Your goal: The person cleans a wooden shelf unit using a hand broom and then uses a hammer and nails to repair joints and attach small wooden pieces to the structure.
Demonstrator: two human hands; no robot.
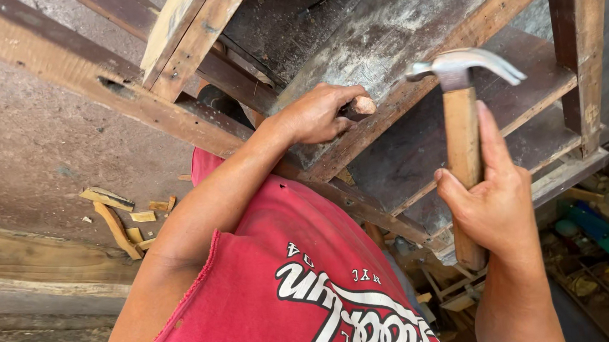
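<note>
Right hand (496, 204) clamped around the wooden handle of a claw hammer (463, 138), steel head raised just beside the edge rail of a worn wooden frame (412, 78). Left hand (318, 113) closed on a short wooden peg (363, 105), pressed against that rail. Hands well apart. Wood scraps (118, 220) scattered on the floor (24, 140) below.

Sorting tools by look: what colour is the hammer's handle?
Light tan bare wood, under a grey metal claw head; the hammer is gripped in the right hand, head view.
</note>
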